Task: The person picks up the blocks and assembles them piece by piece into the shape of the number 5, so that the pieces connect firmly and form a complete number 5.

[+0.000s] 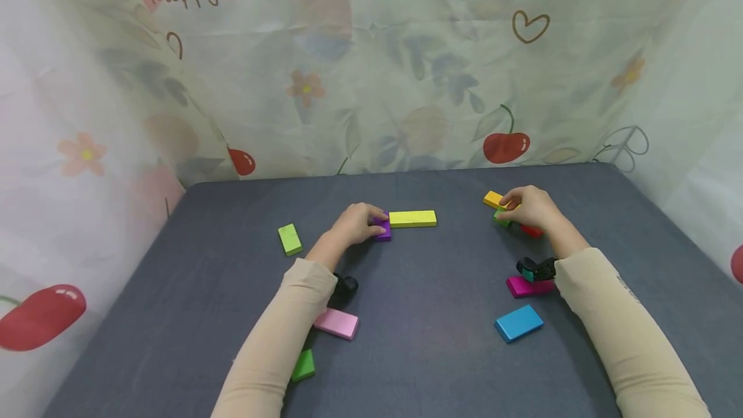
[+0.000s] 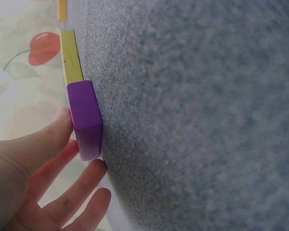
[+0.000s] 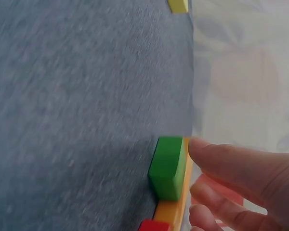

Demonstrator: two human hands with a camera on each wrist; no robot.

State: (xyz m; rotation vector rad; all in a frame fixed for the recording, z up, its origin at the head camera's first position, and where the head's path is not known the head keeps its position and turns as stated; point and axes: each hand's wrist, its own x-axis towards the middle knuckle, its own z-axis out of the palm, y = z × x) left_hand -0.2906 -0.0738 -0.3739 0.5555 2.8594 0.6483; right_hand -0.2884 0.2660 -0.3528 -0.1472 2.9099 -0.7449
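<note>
Both hands are busy with small blocks on the grey cloth-covered table (image 1: 418, 340). At the middle of the head view the left hand (image 1: 355, 224) pinches a purple block (image 2: 85, 118) between thumb and fingertips, its far end butted against a long yellow block (image 1: 413, 218). At the right of that view the right hand (image 1: 531, 207) curls over a green block (image 3: 167, 167), which lies against an orange-yellow block (image 1: 493, 199) with a red block (image 1: 531, 231) close by; whether the fingers truly clamp the green one or only press it I cannot tell for certain. A nudge from the left fingers would likely skew the yellow block out of line, and the right wrist could brush the red piece aside.
</note>
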